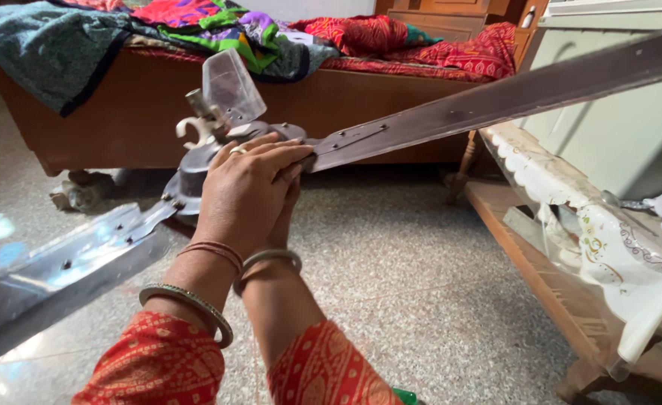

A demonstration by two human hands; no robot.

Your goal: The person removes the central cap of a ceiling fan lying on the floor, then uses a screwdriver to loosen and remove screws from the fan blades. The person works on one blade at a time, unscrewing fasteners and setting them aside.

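Observation:
I hold a ceiling fan above the floor. My left hand (245,191) lies flat over the top of its grey motor housing (190,178), at the root of a long brown blade (496,97) that reaches to the upper right. My right hand (286,214) is mostly hidden under the left one and grips the same spot from below. A second blade (68,262), silvery and wrapped in shiny film, runs down to the lower left. A short mounting rod with a hook (196,124) and a clear plastic piece (232,84) stick up from the housing.
A wooden bed (121,120) piled with colourful cloths (196,22) stands behind the fan. At the right are a low wooden table (541,277) under a white patterned plastic cover (593,232) and a pale cabinet (616,120). Speckled stone floor (406,285) lies below.

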